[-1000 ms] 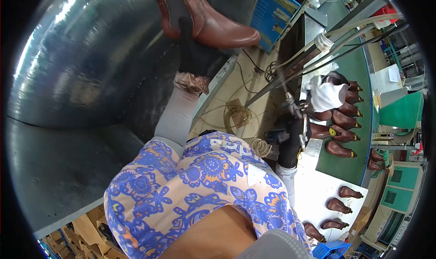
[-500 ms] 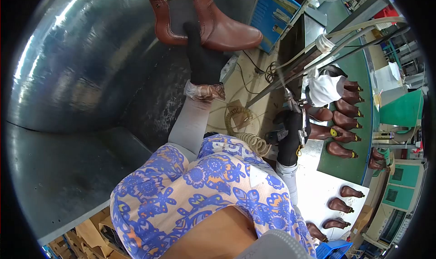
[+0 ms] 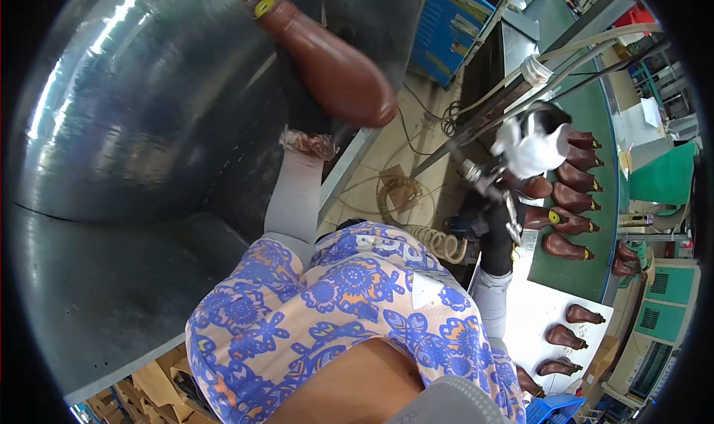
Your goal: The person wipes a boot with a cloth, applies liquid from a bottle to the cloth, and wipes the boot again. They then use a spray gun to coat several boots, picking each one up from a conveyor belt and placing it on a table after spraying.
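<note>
My left hand (image 3: 304,108), in a black glove, holds a brown leather ankle boot (image 3: 335,67) up inside the dark metal booth. The boot's upper and toe face me, its toe pointing down to the right and a yellow spot showing at the opening. My fingers are mostly hidden behind it. At the right, my right hand (image 3: 497,234), also black-gloved, is closed round a metal spray gun (image 3: 491,182) with a white cup (image 3: 532,150) on top. The gun is slightly blurred.
Brown boots (image 3: 573,198) stand in a row on the green bench (image 3: 606,175), and more lie on a white board (image 3: 547,297). A coiled air hose (image 3: 439,243) hangs beside my right arm. A metal booth wall (image 3: 134,126) curves at the left. A blue cabinet (image 3: 451,26) stands ahead.
The boot has turned from its side view to show its upper, and has shifted slightly left and down with my left hand. My right hand and the spray gun have moved a little right.
</note>
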`<control>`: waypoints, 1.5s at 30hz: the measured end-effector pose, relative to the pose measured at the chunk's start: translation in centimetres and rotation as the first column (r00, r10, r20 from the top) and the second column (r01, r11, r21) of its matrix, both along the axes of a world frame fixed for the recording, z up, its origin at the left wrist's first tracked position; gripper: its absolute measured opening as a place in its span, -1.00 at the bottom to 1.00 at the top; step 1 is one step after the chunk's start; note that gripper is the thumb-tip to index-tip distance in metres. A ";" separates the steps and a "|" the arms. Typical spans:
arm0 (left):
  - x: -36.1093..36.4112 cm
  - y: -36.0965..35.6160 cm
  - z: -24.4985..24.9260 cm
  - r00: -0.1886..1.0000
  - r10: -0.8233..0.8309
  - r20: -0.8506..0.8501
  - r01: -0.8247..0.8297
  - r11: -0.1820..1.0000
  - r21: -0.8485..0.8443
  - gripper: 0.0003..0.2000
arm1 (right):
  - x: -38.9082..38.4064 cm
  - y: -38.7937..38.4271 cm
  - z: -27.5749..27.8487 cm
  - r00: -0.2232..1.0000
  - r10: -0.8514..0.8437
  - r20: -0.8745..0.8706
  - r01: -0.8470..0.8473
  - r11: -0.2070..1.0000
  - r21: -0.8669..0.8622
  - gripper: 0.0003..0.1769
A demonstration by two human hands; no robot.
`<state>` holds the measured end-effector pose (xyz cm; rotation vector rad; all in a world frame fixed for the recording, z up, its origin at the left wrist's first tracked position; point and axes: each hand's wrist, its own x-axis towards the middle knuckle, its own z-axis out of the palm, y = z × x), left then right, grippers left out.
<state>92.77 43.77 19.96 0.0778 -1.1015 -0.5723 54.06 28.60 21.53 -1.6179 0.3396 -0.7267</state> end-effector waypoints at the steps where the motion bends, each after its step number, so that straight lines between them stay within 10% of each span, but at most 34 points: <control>1: 0.1 0.8 -0.2 1.000 -0.002 -0.026 0.003 0.998 0.057 -0.51 | -0.1 0.0 2.4 0.989 0.092 -0.118 -0.114 0.975 -0.191 -0.71; 2: -0.4 1.2 0.3 0.991 0.066 -0.120 -0.051 0.991 0.120 -0.51 | -0.4 0.0 1.8 0.971 0.046 -0.236 -0.152 0.880 -0.450 -0.71; 4: -1.6 1.5 1.2 0.966 0.151 -0.211 -0.108 0.973 0.203 -0.51 | -0.5 0.7 1.6 0.912 0.397 0.107 -0.403 0.915 0.039 -0.64; 6: -2.5 1.6 1.9 0.958 0.176 -0.225 -0.121 0.964 0.239 -0.51 | -0.2 -1.2 1.4 0.928 0.366 -0.069 -0.359 0.832 -0.423 -0.56; 12: -3.5 1.2 4.2 0.946 0.224 -0.234 -0.156 0.949 0.276 -0.51 | 1.8 -0.7 5.3 0.992 0.116 0.053 -0.114 0.992 -0.044 -0.69; 14: -3.3 1.2 5.0 0.944 0.231 -0.235 -0.162 0.947 0.278 -0.51 | 2.0 -1.3 5.5 0.991 0.115 -0.064 -0.127 0.707 -0.696 -0.60; 15: -3.1 1.1 5.2 0.944 0.230 -0.236 -0.162 0.948 0.276 -0.51 | 1.5 -2.2 4.6 0.886 0.463 -0.033 -0.422 0.774 -0.473 -0.71; 22: -2.1 0.5 6.3 0.953 0.181 -0.243 -0.115 0.959 0.260 -0.51 | 0.9 -1.9 5.7 0.961 0.141 -0.240 -0.253 0.798 -0.547 -0.62; 24: -2.5 0.4 5.7 0.955 0.139 -0.262 -0.070 0.964 0.258 -0.51 | 1.6 -0.6 6.9 0.988 0.148 -0.033 -0.151 0.980 -0.130 -0.70; 27: -3.1 1.3 5.0 0.954 0.080 -0.289 -0.001 0.965 0.263 -0.51 | 1.9 -0.9 5.8 0.967 0.252 0.036 -0.187 0.797 -0.575 -0.74; 30: -3.9 2.8 5.1 0.955 0.031 -0.295 0.053 0.961 0.272 -0.51 | 0.6 -0.3 4.8 0.889 0.426 -0.166 -0.457 0.839 -0.295 -0.68; 31: -5.0 2.9 4.8 0.955 0.034 -0.296 0.048 0.963 0.265 -0.51 | 0.3 -0.9 3.3 0.912 0.391 -0.121 -0.400 0.791 -0.463 -0.65; 33: -5.8 4.1 6.7 0.826 0.535 -0.178 -0.361 0.744 0.562 -0.51 | 0.5 -0.3 3.2 0.963 0.204 -0.177 -0.260 0.880 -0.398 -0.69; 36: -7.0 4.5 8.5 0.721 0.690 -0.069 -0.563 0.641 0.522 -0.46 | 1.2 0.8 4.3 0.975 0.136 -0.178 -0.162 0.977 -0.139 -0.71; 39: -6.4 5.3 9.3 0.724 0.686 -0.066 -0.599 0.674 0.432 -0.51 | 1.4 0.5 5.9 0.929 0.286 -0.233 -0.368 0.768 -0.524 -0.74; 45: -6.3 6.0 10.0 0.713 0.700 -0.041 -0.630 0.665 0.402 -0.50 | 1.9 1.3 6.5 0.984 0.149 -0.093 -0.172 0.920 -0.352 -0.74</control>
